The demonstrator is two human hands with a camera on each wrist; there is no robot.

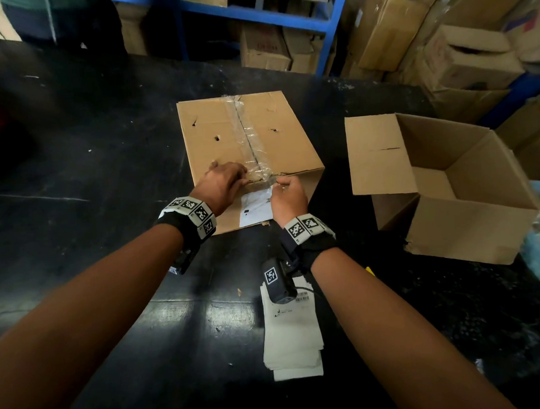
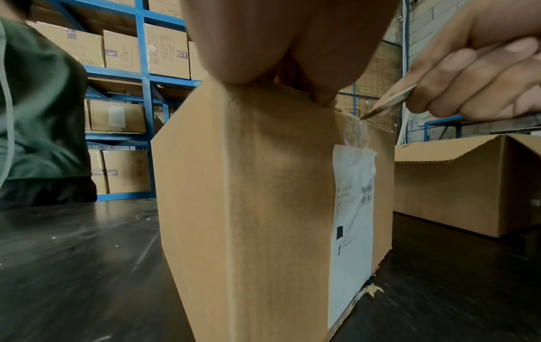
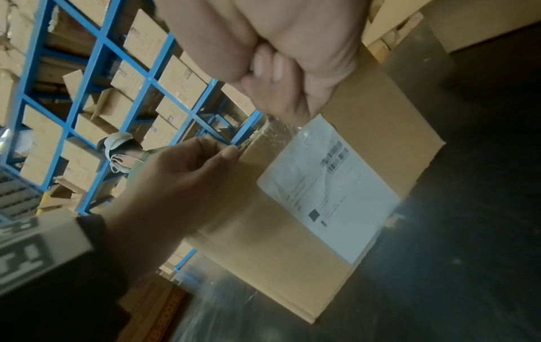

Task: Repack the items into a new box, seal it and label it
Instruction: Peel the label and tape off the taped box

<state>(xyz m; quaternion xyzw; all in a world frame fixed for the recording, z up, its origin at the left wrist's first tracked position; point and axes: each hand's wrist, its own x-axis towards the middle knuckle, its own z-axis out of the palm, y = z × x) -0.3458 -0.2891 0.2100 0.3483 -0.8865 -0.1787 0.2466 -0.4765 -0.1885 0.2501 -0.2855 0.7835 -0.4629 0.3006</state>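
Glossy black table (image 1: 85, 152) | left hand (image 1: 221, 185) on top near edge of central taped corrugated box (image 1: 226, 128), grip unclear | white label (image 1: 257, 205) on near face | right hand (image 1: 288, 197) fisted around thin flat blade (image 2: 389, 101), tip at crinkled clear tape (image 1: 245, 133) | right: open-flapped carton (image 1: 379, 159)

Beyond my fingers (image 1: 233, 172) stands a blue rack (image 1: 330, 20) holding cartons (image 1: 262, 50). Heaped boxes (image 1: 462, 56) sit to their right, and a black tabletop (image 1: 85, 152) lies beneath.
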